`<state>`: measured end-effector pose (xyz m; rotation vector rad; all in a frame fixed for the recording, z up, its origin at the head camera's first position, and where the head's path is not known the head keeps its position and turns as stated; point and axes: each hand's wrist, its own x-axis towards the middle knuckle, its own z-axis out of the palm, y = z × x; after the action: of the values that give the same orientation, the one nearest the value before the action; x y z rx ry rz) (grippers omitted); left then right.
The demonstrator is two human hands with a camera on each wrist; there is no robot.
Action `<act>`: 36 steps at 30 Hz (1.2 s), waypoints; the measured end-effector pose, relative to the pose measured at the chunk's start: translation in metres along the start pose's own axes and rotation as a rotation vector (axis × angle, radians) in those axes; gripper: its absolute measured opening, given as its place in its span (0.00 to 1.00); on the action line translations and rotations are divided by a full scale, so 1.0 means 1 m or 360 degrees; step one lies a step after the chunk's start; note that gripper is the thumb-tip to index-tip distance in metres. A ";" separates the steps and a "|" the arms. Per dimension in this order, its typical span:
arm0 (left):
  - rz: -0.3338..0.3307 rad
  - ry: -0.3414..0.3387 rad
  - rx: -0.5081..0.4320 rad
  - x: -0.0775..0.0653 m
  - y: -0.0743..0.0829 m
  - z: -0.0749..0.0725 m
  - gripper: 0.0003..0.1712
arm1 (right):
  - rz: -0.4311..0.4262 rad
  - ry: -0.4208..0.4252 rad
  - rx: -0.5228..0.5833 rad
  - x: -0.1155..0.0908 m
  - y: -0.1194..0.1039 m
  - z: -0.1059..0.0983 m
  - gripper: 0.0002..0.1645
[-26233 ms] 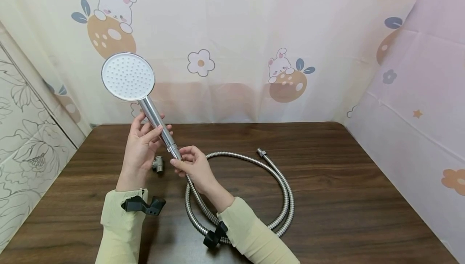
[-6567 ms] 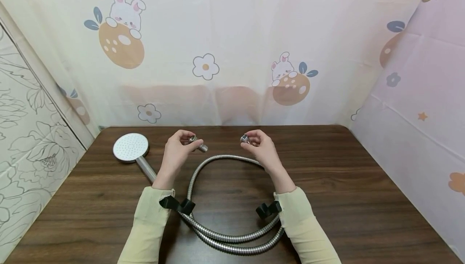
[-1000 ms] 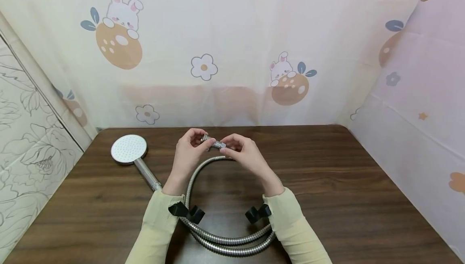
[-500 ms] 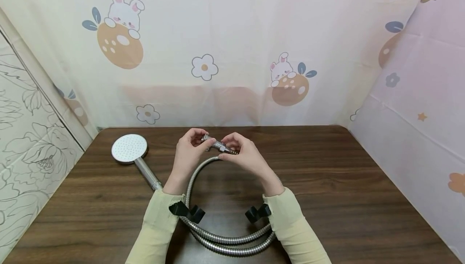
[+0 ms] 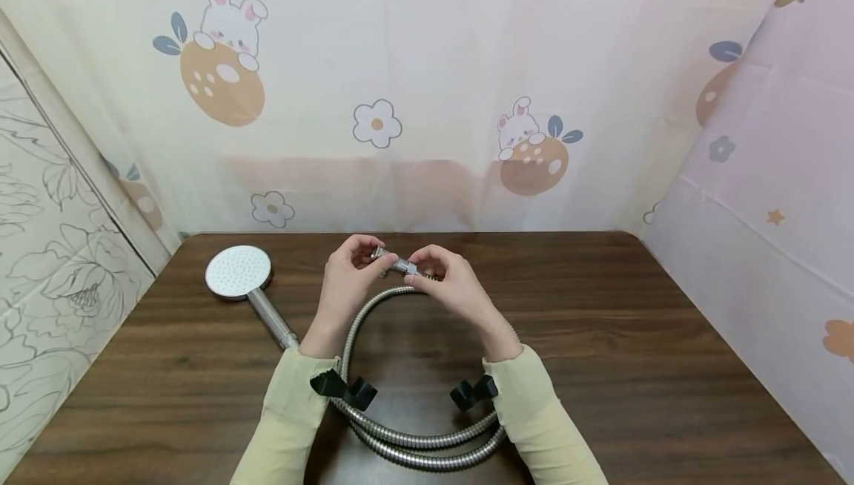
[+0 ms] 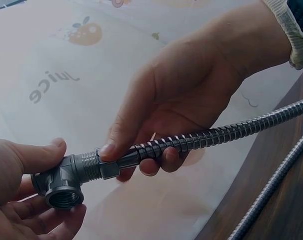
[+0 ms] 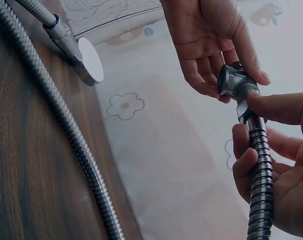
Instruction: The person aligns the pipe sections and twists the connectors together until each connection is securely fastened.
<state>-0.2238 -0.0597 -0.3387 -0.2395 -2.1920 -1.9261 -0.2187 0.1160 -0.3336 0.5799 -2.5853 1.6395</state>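
My left hand (image 5: 343, 281) holds a metal tee fitting (image 6: 64, 182) between thumb and fingers, above the back of the table. One round threaded opening of the tee faces the camera in the left wrist view. My right hand (image 5: 457, 285) pinches the hex nut (image 6: 110, 170) on the end of a flexible metal shower hose (image 6: 216, 136), with other fingers curled under the hose. The nut sits in line against the tee's threaded end, and several threads show beside it. How deep the nut has gone on cannot be seen.
A round white-faced shower head (image 5: 237, 271) lies at the table's left, its handle joined to the hose. The hose loops over the dark wooden table (image 5: 640, 366) between and below my forearms. A printed curtain (image 5: 427, 47) hangs behind the table.
Earlier the hands held tee and hose end apart; now these meet. Half a second ago my right fingers were further back along the hose; now they are on the nut. The shower head lies down.
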 end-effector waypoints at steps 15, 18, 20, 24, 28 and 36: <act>-0.0009 0.0014 -0.0029 0.000 0.001 0.000 0.17 | -0.0035 0.0027 0.0039 0.002 0.006 0.001 0.18; -0.0012 0.0006 -0.0014 -0.001 0.002 0.000 0.17 | -0.0015 0.0008 0.0056 -0.001 -0.003 0.000 0.16; -0.0015 0.0004 -0.0001 -0.001 0.002 0.000 0.17 | 0.0004 -0.0002 0.0062 -0.004 -0.012 -0.001 0.15; -0.0027 0.0001 0.0025 -0.001 0.000 0.000 0.17 | 0.0035 -0.0015 0.0070 -0.010 -0.023 -0.002 0.13; -0.0021 0.0002 0.0018 -0.001 -0.001 0.000 0.17 | 0.0046 -0.0003 0.0062 -0.010 -0.027 -0.002 0.12; -0.0011 0.0006 0.0015 0.000 0.000 0.000 0.17 | 0.0041 -0.0006 0.0074 -0.007 -0.026 -0.002 0.12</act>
<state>-0.2234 -0.0600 -0.3388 -0.2267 -2.2014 -1.9179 -0.2039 0.1101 -0.3119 0.5551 -2.5738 1.7124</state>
